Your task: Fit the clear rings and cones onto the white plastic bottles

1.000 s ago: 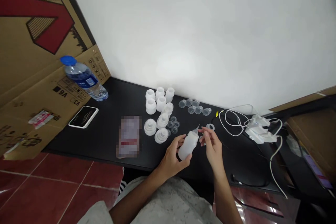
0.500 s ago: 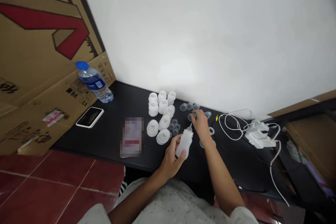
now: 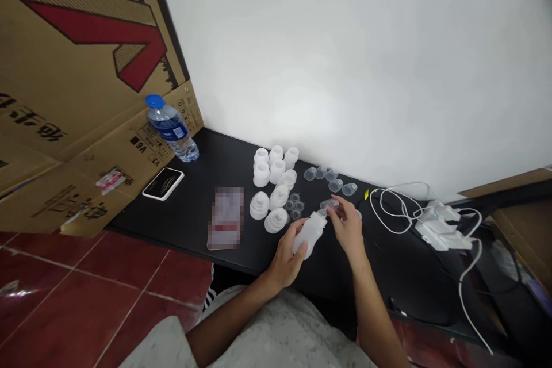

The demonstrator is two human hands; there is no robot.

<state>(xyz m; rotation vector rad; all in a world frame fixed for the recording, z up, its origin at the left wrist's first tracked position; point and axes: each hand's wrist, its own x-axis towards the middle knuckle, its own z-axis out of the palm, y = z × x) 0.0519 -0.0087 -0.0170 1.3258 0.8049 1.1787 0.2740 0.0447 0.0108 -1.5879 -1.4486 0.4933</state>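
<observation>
White plastic bottle (image 3: 310, 234) gripped in my left hand (image 3: 284, 261) above the black table (image 3: 183, 215)

My left fingers (image 3: 295, 236) wrapped the bottle's body, while the fingers (image 3: 338, 202) of my right hand (image 3: 347, 230) pinched a small clear plastic cup (image 3: 330, 204) at the bottle's narrow tip. White plastic collars (image 3: 271, 184) stood clustered on the table just to the left, with more clear cups (image 3: 330, 179) beyond my right hand.

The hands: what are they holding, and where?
The left hand grips a white plastic bottle around its middle; the right hand pinches a clear cup near the bottle's tip.
</observation>
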